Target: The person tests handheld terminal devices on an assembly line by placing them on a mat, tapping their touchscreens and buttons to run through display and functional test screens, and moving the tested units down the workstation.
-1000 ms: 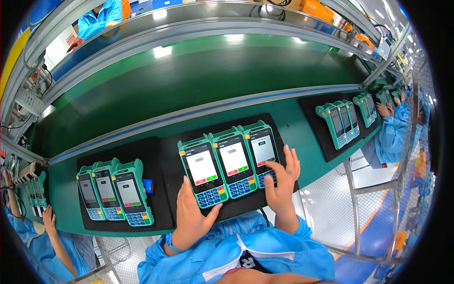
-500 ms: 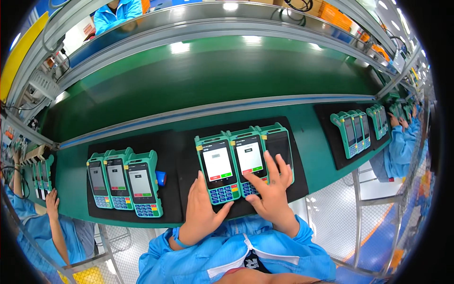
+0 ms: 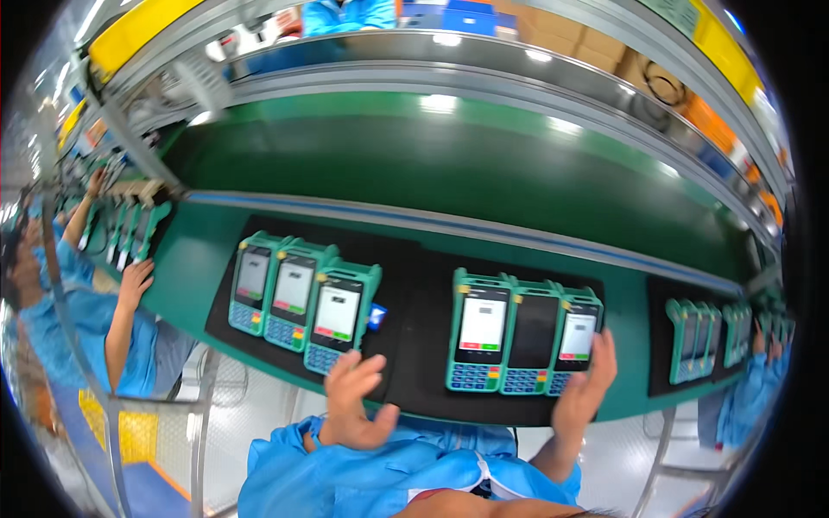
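Three green-cased payment terminals stand side by side on a black mat in front of me: the left one point(image 3: 482, 324) with a lit screen, the middle one point(image 3: 530, 332) dark, the right one point(image 3: 577, 332) lit. My right hand point(image 3: 585, 388) lies along the lower right side of that right terminal, fingers stretched out. At the left, three more terminals with lit screens form a second group. My left hand point(image 3: 356, 401), fingers apart and holding nothing, is by the keypad of that group's nearest terminal point(image 3: 337, 311). Whether its fingertips touch the keypad, I cannot tell.
A small blue object point(image 3: 377, 317) sits beside the left group. Beyond the bench runs a green conveyor belt point(image 3: 449, 151) behind a metal rail point(image 3: 432, 223). More terminals point(image 3: 695, 341) stand at the right. Co-workers' hands point(image 3: 136, 281) are at the far left, others at the far right.
My view has swung, shifting the scene. My left hand has left the right group's left terminal for the left group. My right hand moved to the right terminal, now lit; the middle screen went dark.
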Demonstrator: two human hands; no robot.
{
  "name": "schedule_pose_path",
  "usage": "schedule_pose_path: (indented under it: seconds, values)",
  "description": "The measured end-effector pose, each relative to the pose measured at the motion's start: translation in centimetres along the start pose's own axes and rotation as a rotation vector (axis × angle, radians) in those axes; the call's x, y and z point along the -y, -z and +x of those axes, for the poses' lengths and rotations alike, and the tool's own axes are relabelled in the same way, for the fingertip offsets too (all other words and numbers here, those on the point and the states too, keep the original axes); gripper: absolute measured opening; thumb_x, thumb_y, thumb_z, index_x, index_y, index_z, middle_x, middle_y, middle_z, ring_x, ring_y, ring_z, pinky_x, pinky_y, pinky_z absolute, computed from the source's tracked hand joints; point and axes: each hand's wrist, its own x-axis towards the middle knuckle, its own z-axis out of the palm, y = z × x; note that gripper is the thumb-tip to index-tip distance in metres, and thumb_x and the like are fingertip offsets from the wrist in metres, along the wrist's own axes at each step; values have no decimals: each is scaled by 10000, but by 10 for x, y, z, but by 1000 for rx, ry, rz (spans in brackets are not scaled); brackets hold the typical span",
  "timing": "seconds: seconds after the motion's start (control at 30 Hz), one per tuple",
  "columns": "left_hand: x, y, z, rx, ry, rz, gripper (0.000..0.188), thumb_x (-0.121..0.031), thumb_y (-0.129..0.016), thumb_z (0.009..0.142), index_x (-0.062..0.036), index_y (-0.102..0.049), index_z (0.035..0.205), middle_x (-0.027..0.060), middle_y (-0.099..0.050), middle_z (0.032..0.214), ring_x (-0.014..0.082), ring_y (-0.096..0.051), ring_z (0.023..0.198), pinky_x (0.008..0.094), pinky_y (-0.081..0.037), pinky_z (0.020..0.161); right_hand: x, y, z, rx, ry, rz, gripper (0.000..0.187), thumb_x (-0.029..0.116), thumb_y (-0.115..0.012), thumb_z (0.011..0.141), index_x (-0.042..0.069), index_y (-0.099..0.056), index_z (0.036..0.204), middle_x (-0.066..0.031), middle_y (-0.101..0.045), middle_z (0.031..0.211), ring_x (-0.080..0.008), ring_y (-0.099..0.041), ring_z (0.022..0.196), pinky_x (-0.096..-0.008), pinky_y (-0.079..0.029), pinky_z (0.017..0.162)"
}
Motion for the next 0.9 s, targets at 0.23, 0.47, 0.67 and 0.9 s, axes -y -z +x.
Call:
schedule_pose_path:
  seconds: [0.23, 0.47, 0.67, 0.9]
  values:
    - [34, 39, 0, -116, -4, 365, 585, -394, -599, 922, -9, -386, 1308, 166, -692, 1183, 355, -457, 1338, 498, -192, 1156, -39, -12, -15, -164, -291, 472, 483, 314, -321, 1093, -29, -433, 1414, -193, -545, 1360, -256, -523, 1254, -379, -376, 1083]
    - [40, 36, 4, 28, 66, 450, 629, -422, -577, 928, -17, -358, 1357, 150, -692, 1190, 366, -461, 1356, 513, -177, 1168, -34, -18, -14, -121, -224, 500, 456, 288, -356, 1092, -15, -425, 1426, -180, -542, 1358, -240, -532, 1240, -367, -393, 1078]
    - [29, 20, 8, -120, 53, 266, 703, -423, -596, 923, 13, -311, 1395, 234, -553, 1324, 403, -401, 1380, 536, -189, 1167, -33, -13, -12, -158, -218, 480, 450, 272, -373, 1084, -32, -444, 1408, -177, -560, 1345, -237, -546, 1223, -368, -404, 1059]
    - [-17, -59, 28, 157, 70, -336, 945, -132, -737, 773, -13, -146, 1500, 291, -163, 1567, 454, -264, 1450, 509, -190, 1196, -29, -3, -16, -83, -214, 365, 422, 111, -521, 1001, -42, -479, 1392, -189, -538, 1364, -284, -544, 1230, -393, -409, 1061]
